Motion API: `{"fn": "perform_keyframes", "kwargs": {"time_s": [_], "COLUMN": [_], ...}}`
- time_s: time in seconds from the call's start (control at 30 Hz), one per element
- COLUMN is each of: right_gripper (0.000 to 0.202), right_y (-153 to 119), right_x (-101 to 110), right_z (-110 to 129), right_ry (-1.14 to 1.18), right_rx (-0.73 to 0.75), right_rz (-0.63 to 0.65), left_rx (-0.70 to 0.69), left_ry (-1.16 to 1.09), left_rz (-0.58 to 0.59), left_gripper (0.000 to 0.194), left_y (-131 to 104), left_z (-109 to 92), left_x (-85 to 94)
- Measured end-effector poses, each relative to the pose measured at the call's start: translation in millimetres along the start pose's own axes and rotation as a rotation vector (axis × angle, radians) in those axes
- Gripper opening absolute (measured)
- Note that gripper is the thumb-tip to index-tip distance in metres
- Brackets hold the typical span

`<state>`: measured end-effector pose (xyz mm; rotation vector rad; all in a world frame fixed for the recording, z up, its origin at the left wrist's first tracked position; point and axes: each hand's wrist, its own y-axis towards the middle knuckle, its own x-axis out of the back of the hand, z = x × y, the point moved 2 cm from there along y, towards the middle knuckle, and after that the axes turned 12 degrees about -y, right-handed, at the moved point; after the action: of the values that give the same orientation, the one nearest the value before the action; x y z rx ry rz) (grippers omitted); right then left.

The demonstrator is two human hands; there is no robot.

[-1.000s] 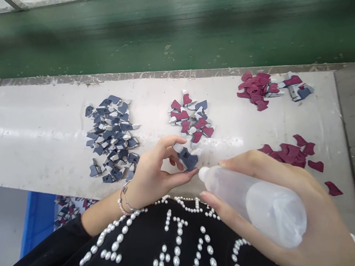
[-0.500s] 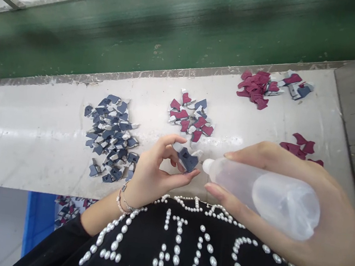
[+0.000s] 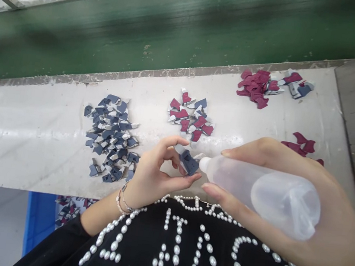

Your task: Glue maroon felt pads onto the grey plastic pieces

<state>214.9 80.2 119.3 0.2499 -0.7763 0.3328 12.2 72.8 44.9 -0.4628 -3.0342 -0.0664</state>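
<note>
Between thumb and fingers, my left hand [image 3: 154, 171] grips a small dark blue and light grey plastic part [image 3: 189, 161], its hollowed blue face turned up. My right hand [image 3: 328, 205] is wrapped round a translucent squeeze bottle [image 3: 264, 192] with clear liquid inside. The bottle's white tip points left and meets the right edge of the part; whether they touch I cannot tell. Left of my left hand lies a pile of blue and grey parts [image 3: 111, 135]. Just beyond my hands is a smaller group of parts with maroon pieces on them [image 3: 192, 119].
Loose maroon pieces [image 3: 253, 88] lie at the far right, beside a few grey parts [image 3: 298, 85]. More maroon pieces [image 3: 303, 143] are partly behind my right hand. A green conveyor belt [image 3: 164, 31] runs along the white table's [image 3: 33, 131] back. A blue bin [image 3: 37, 223] stands below at left.
The part in my left hand has tilted and shifted slightly downward. The bottle in my right hand has moved a little left, bringing its tip up to the part's edge.
</note>
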Motion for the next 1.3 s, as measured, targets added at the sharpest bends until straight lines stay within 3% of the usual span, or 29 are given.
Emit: {"fn": "perform_keyframes", "kwargs": {"time_s": [0.13,0.23,0.33,0.43,0.6,0.73,0.83,0.9,0.97,1.13,1.3], "right_gripper": [0.02,0.023,0.031,0.046,0.03,0.033,0.032,0.041,0.045,0.03,0.015], "right_y": [-3,-8,-11,-15,-21,-26,-28,-30,-33,-44,-46], "right_x": [3,10,17,14,-24,-70,-88,-83,-65,-9,-7], "right_z": [-1,-10,-30,-57,-87,-82,-77,-79,-91,-148,-181], "right_ry": [0.01,0.002,0.009,0.123,0.384,0.329,0.282,0.22,0.126,-0.267,-0.347], "right_rx": [-0.064,-0.138,-0.161,-0.153,-0.22,-0.122,-0.085,-0.089,-0.137,-0.531,-0.709], "right_rz": [-0.017,-0.093,-0.13,-0.033,0.135,0.258,0.307,0.315,0.282,0.001,-0.005], "left_rx": [0.025,-0.043,-0.141,-0.121,-0.059,-0.02,0.047,0.077,0.087,0.038,-0.019], "left_ry": [-0.017,-0.04,0.023,0.021,0.003,0.003,0.006,0.011,0.029,0.052,0.059], "left_rz": [-0.047,-0.093,-0.108,-0.097,-0.159,-0.224,-0.282,-0.287,-0.266,-0.18,-0.133], "left_gripper": [0.059,0.052,0.048,0.05,0.044,0.031,0.03,0.029,0.028,0.024,0.021], "left_y": [-1,0,2,2,3,9,14,16,17,19,24], "left_z": [2,2,0,1,5,14,24,31,35,39,34], "left_x": [1.8,6.2,11.7,15.0,17.6,23.0,29.9,33.2,34.3,27.9,16.5]}}
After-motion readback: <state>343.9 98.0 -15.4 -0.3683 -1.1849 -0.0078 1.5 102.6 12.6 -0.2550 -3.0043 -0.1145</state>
